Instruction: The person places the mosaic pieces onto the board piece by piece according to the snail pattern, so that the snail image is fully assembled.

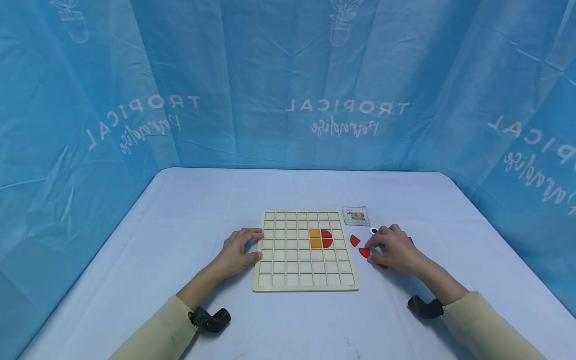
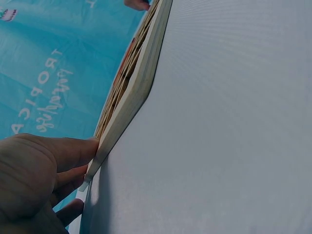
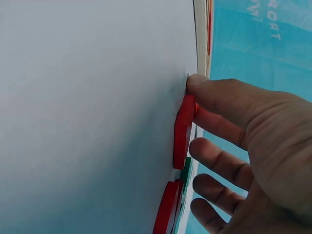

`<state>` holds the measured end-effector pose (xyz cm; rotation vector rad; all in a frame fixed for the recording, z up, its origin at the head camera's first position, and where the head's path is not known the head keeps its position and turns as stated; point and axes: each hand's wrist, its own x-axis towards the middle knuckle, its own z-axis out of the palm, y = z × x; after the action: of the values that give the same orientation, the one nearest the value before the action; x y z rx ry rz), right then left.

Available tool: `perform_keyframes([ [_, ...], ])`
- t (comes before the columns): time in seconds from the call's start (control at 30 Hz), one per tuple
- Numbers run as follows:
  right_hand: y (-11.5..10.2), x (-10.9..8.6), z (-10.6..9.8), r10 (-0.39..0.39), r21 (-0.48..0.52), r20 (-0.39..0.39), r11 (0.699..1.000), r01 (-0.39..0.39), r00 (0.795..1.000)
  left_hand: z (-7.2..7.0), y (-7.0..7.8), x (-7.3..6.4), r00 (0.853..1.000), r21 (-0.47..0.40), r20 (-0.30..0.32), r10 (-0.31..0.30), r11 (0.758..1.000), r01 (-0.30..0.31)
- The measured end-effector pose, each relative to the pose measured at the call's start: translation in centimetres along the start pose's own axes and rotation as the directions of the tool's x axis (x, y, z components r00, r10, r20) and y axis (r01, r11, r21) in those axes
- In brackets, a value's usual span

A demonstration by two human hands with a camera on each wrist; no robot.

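Observation:
My left hand (image 1: 240, 251) rests at the left edge of the pale wooden grid board (image 1: 274, 266), fingertips and thumb touching its rim. In the left wrist view the thumb (image 2: 78, 152) lies along the board's side (image 2: 127, 105). Two orange squares (image 1: 316, 243) and two red quarter-circle pieces (image 1: 327, 234) sit together in the grid. Right of the board, my right hand (image 1: 396, 250) pinches a red rounded piece (image 1: 363, 252) between thumb and index finger. Another red piece (image 3: 181, 139) lies just under the hand. Further pieces are partly hidden by the palm.
A small printed card (image 1: 356, 216) with a coloured picture on a grid lies beyond the board's right corner. Near it are a loose red quarter piece (image 1: 355, 241) and a white disc with a black dot (image 1: 374, 231). Blue curtain (image 1: 288, 75) surrounds the white table (image 1: 216, 200).

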<state>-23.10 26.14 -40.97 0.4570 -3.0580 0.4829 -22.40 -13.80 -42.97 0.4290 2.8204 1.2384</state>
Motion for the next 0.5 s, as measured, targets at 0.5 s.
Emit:
perform_keyframes([
  [0.5,-0.2,2.8,0.1,-0.029,0.083,0.006,0.996,0.029,1.0,0.0,-0.1,0.0,1.0,-0.006,0.008,0.001,1.0,-0.001],
])
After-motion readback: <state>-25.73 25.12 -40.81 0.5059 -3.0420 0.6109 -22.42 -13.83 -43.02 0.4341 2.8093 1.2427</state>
